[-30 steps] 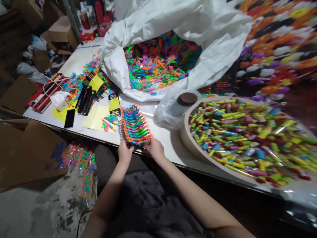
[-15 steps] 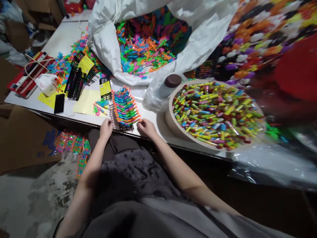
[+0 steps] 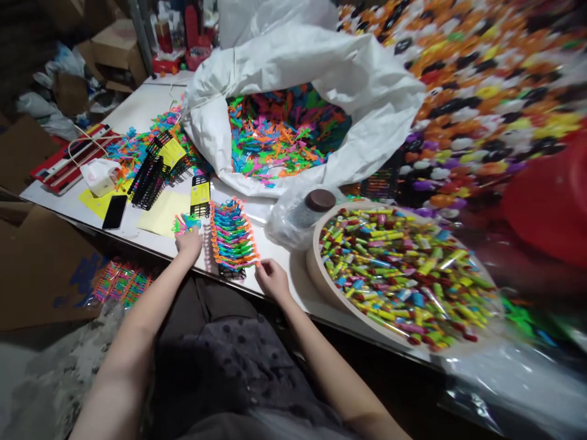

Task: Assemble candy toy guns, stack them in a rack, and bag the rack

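A row of small bright plastic toy pieces lies on a black plastic rack near the table's front edge, with orange ends along its right side. At the row's near right corner, my right hand has its fingertips pinched on the orange end of the nearest toy piece. To the left, my left hand is at a little pile of loose toy pieces, its fingers curled together; whatever is between them is hidden. A black rack with a yellow card lies just beyond.
Behind stands a white sack full of toy pieces. A round tub of small wrapped tubes is at right, beside a brown-lidded bottle. Stacked black racks, a phone and yellow paper lie left.
My left hand has moved forward and left from beside the row to the loose pile. My right hand stays at the row's near right corner. The head view has tilted up.
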Available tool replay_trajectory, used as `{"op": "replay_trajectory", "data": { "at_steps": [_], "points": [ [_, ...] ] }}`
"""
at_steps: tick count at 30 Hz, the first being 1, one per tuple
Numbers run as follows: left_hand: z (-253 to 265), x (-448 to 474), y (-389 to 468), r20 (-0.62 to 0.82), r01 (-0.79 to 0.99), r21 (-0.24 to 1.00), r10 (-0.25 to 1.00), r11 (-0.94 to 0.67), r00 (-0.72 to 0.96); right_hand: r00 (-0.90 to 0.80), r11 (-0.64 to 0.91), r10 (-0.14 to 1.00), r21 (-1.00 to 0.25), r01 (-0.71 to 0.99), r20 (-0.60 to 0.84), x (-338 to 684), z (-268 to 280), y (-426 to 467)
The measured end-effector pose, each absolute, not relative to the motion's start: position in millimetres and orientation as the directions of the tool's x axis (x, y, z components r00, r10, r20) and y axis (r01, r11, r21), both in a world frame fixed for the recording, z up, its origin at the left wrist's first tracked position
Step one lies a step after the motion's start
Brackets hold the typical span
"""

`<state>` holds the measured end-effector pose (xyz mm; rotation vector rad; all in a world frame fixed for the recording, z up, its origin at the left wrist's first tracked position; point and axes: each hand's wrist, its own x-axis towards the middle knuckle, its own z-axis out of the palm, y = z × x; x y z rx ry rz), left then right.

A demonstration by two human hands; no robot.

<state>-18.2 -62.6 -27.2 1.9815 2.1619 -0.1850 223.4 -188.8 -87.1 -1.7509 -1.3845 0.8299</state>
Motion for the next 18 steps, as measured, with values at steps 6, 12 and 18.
{"op": "replay_trajectory", "data": {
  "at_steps": [6,12,18],
  "points": [
    [-24,-27,-69,-0.203,0.966,0.19,0.97,0.174,-0.134,0.206,-0.125,0.978,-0.881,0.456,-0.032,222,-88,-190],
    [-22,-32,-76,-0.184,0.919,0.321,0.966,0.231,-0.179,0.237,-0.113,0.971,-0.911,0.397,-0.017,223,-84,-192],
    [-19,-42,-142,0.052,0.671,0.7,0.921,0.243,-0.387,0.524,-0.134,0.852,-0.97,0.205,-0.007,219,-80,-239]
  ]
}}
